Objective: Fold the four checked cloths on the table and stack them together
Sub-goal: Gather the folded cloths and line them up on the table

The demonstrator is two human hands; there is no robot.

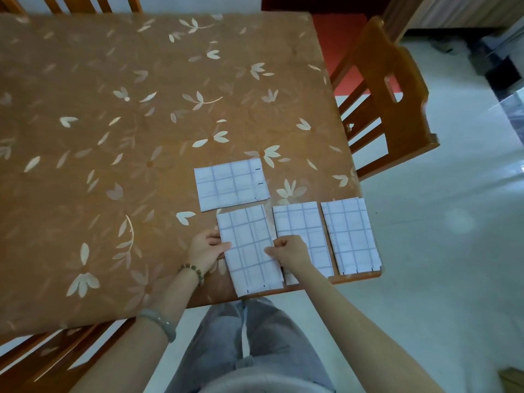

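Head view, the only one given. Four white fabric rectangles w/ thin grey checks lie at the near-right corner of the brown leaf-patterned desk. All look folded, none stacked yet. Nearest-left cloth is the one in hand: its long axis runs away from the person, near end at or just over the desk's near edge. Left hand pinches its left long edge, thumb on top. Right hand pinches the right long edge, fingers curled onto the fabric. Both are closed on it at approx mid-length. Middle cloth lies just beside it on the right, same axis, partly hidden by the right hand & wrist. Right cloth is next over, by the desk's right edge. Far cloth lies crosswise just beyond the held one, edges nearly touching. Judgement: next is prob. another fold or a lift onto a neighbour; the far cloth is straight ahead of both hands, the middle cloth nearer the right hand. Room: plenty of bare desk to the left & beyond; the right side is tight, w/ the desk edge and a brown wooden chair close.
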